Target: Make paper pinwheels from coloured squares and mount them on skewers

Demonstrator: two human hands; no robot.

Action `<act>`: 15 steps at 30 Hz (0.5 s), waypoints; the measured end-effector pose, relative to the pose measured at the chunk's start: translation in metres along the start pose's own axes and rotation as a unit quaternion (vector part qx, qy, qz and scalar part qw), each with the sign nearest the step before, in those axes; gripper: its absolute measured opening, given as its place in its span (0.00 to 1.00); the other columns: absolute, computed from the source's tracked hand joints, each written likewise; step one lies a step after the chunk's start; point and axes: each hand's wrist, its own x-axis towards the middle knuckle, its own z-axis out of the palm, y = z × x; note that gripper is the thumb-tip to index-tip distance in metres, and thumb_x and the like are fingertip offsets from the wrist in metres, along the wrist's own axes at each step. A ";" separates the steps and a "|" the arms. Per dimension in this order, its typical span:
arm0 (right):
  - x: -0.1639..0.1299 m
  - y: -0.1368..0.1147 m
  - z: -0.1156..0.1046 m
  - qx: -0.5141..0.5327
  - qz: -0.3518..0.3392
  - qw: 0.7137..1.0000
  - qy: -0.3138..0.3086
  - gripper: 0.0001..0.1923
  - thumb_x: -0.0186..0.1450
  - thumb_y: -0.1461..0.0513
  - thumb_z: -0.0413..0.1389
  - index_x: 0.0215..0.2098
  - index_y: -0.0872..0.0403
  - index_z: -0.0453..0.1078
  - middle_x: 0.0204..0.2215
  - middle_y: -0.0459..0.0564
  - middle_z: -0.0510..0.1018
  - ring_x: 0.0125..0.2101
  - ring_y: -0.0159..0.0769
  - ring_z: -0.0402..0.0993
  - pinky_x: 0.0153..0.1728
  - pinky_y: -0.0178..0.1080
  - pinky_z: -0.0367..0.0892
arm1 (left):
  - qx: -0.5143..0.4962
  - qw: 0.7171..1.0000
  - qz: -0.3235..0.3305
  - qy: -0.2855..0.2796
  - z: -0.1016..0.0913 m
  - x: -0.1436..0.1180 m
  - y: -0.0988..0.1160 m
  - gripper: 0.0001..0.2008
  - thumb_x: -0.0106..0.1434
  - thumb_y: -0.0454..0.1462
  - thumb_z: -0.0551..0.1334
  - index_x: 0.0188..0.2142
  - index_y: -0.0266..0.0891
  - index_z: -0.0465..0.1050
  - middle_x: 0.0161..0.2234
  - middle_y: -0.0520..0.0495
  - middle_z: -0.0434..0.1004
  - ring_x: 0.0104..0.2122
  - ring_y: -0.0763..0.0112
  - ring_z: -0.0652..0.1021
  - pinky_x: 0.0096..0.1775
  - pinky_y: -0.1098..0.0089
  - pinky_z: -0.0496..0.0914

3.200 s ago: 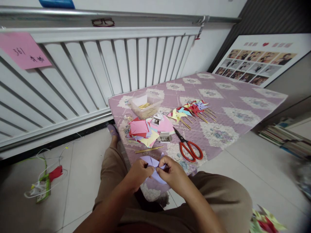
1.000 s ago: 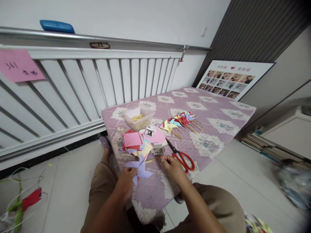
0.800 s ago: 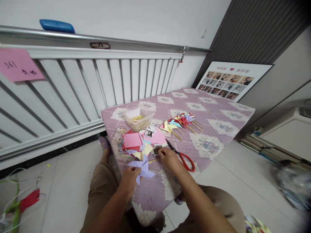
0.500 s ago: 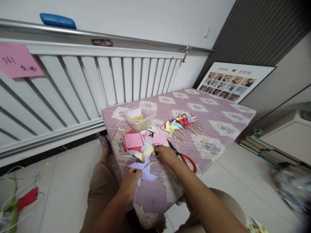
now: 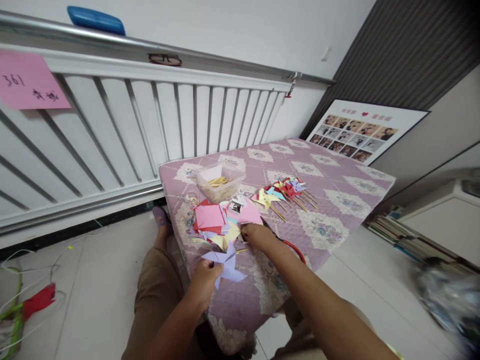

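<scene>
Right hand (image 5: 255, 234) reached forward; left grip (image 5: 204, 276) pinches pinwheel (image 5: 227, 261).

We see our own body from above: both forearms bare, no sleeves, watch or rings showing on the left hand (image 5: 204, 278) or the right hand (image 5: 257, 236). We wear khaki-brown trousers (image 5: 155, 285), loose over the thighs. On our left foot is what looks like a purple sock (image 5: 161, 218), though it is small and partly hidden.

Matt lilac paper pinwheel (image 5: 225, 262), quilted cloth table cover (image 5: 330, 200), clear plastic box (image 5: 219, 181)
</scene>
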 end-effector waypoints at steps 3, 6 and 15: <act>0.002 0.001 0.003 0.002 -0.002 1.000 0.005 0.11 0.69 0.58 0.54 0.47 0.54 0.70 0.47 0.51 0.75 0.42 0.38 0.75 0.43 0.45 0.72 | -0.002 1.000 -0.003 0.001 -0.001 -0.001 0.001 0.10 0.46 0.38 0.66 0.29 0.36 0.75 0.23 0.49 0.76 0.23 0.72 0.74 0.26 0.73 0.65; 0.003 0.001 0.003 0.008 -0.007 1.000 0.006 0.13 0.69 0.58 0.55 0.49 0.54 0.69 0.49 0.52 0.74 0.43 0.39 0.74 0.44 0.46 0.72 | 0.009 1.000 0.001 -0.003 -0.001 -0.001 0.001 0.10 0.47 0.37 0.65 0.30 0.36 0.76 0.23 0.49 0.77 0.23 0.72 0.74 0.26 0.73 0.65; -0.001 -0.001 0.000 0.006 -0.015 0.999 0.030 0.12 0.69 0.58 0.55 0.49 0.54 0.70 0.48 0.52 0.75 0.43 0.38 0.74 0.43 0.45 0.72 | 0.041 0.999 0.010 -0.002 -0.002 0.000 -0.001 0.08 0.49 0.38 0.64 0.29 0.36 0.75 0.21 0.51 0.73 0.19 0.74 0.70 0.23 0.73 0.62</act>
